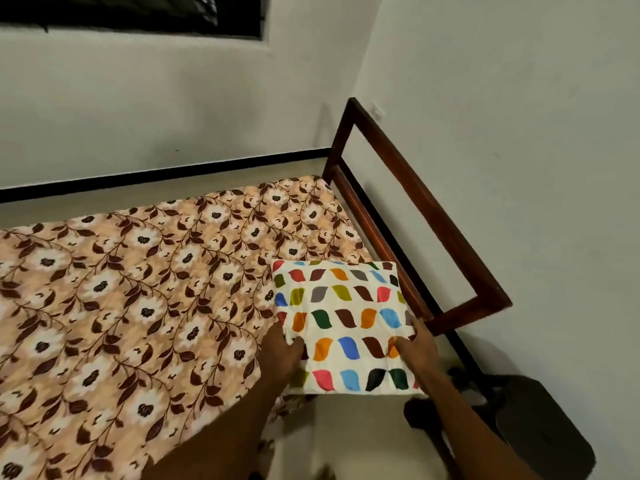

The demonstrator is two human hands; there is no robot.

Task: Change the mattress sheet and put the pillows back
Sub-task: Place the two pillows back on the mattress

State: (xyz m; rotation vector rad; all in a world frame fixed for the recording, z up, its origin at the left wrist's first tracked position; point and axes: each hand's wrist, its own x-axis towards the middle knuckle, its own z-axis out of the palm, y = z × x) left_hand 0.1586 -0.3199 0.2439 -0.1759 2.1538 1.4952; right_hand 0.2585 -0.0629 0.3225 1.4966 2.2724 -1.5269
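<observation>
Head view: two bare forearms reach in from the bottom edge. Left hand (pixel 281 348) sits at the pillow's left edge near its near-left corner, fingers curled onto the fabric, gripping that edge. Right hand (pixel 417 344) is on the pillow's right side near the near-right corner, thumb pressed onto the top face and fingers wrapped over the right edge, gripping it.

Pillow (pixel 343 323): square, white cover with rows of multicoloured leaf shapes. Lies flat on the bed's near-right corner, at the headboard end. Its near edge overhangs the bed's near edge slightly; its right edge is just beside the headboard's lower rail. Can't tell whether it's fully resting or partly carried by the hands.

Sheet (pixel 145 289): peach floral print with brown leaves and white flowers, spread over the mattress, covering it to the far edge and up to the headboard end. Mostly flat, quilted look. Near edge hangs down over the bed side.

Headboard (pixel 426 216): dark wooden open frame, two rails, along the bed's right edge, against the right wall.

Dark chair seat (pixel 540 427) on the floor beyond the bed's near-right corner, close to the headboard post; some dark items next to it, too unclear to name.

Far side: strip of pale floor past the bed's far edge, black skirting line, white wall, dark window (pixel 138 12) at top left. Wall switch plate (pixel 377 110) above the headboard's far post.
</observation>
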